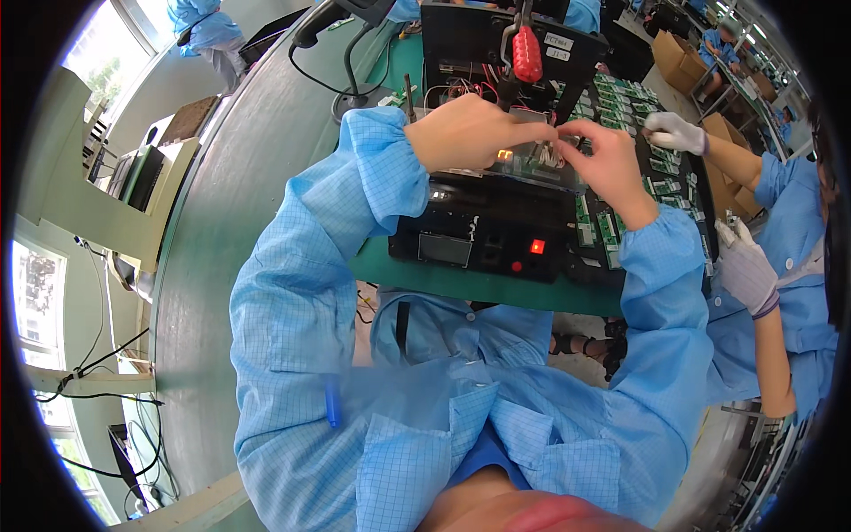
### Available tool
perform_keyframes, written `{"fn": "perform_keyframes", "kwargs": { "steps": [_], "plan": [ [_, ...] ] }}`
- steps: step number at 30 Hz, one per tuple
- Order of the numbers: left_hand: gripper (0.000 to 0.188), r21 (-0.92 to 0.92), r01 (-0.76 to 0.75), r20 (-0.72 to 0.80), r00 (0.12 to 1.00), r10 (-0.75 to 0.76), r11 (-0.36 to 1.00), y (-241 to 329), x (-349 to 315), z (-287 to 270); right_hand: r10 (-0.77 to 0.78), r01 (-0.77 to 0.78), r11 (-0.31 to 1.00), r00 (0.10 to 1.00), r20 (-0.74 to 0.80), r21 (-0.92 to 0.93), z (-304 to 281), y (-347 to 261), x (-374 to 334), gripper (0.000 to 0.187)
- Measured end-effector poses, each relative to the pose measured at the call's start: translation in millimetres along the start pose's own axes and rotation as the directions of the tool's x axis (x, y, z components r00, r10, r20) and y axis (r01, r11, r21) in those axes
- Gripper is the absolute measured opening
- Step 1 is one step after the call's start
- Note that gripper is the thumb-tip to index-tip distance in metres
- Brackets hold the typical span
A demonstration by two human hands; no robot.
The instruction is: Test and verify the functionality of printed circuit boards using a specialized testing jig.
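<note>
Both hands meet over a black test fixture box (483, 232) with a clear plate on top. My left hand (465, 133) reaches in from the left, its index finger stretched toward the right fingertips, its other fingers curled and mostly hidden. My right hand (612, 164) is closed in a pinch, thumb and index finger together beside the left fingertip. Whatever sits between the fingertips is too small to make out. Under the hands lie wires and small metal parts. A red-handled toggle clamp (526, 55) stands just behind them. The box front has a lit red switch (538, 246).
Rows of green circuit boards (612, 232) lie on a dark tray at the right. A co-worker's white-gloved hands (675, 133) reach near them, one holding a small board. A black monitor (461, 35) stands behind the fixture, a black handheld device on a stand (355, 97) to its left.
</note>
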State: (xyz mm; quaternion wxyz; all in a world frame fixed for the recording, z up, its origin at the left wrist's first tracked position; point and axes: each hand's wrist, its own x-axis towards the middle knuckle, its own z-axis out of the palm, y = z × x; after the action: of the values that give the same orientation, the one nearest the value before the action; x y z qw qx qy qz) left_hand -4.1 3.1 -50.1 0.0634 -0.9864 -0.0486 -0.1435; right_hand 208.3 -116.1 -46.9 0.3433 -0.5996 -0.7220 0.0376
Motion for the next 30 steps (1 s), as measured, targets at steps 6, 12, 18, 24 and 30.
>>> {"fn": "perform_keyframes", "kwargs": {
  "steps": [6, 12, 18, 24, 30],
  "plan": [
    [0.080, -0.082, -0.004, -0.145, 0.989, -0.007, 0.997, 1, 1, -9, 0.004, -0.011, 0.995, 0.998, -0.067, -0.098, -7, 9, -10, 0.021],
    [0.078, -0.105, 0.020, -0.092, 0.995, -0.030, 0.994, 5, 4, -12, -0.063, 0.064, 0.998, 0.992, -0.113, 0.003, -5, 33, -9, 0.021],
    [0.070, -0.145, 0.044, -0.064, 0.997, -0.053, 0.988, 3, 2, -6, -0.046, 0.051, 0.990, 0.998, 0.040, -0.130, -12, 8, 6, 0.014],
    [0.067, -0.144, 0.080, -0.005, 0.997, -0.081, 0.986, 7, 4, -9, -0.025, 0.027, 0.999, 0.997, 0.067, -0.034, 2, 13, 11, 0.013],
    [0.067, -0.171, 0.089, 0.023, 0.996, -0.087, 0.981, 2, 4, -4, -0.128, 0.127, 0.991, 0.992, -0.003, -0.037, 7, 11, 11, 0.015]
  ]
}}
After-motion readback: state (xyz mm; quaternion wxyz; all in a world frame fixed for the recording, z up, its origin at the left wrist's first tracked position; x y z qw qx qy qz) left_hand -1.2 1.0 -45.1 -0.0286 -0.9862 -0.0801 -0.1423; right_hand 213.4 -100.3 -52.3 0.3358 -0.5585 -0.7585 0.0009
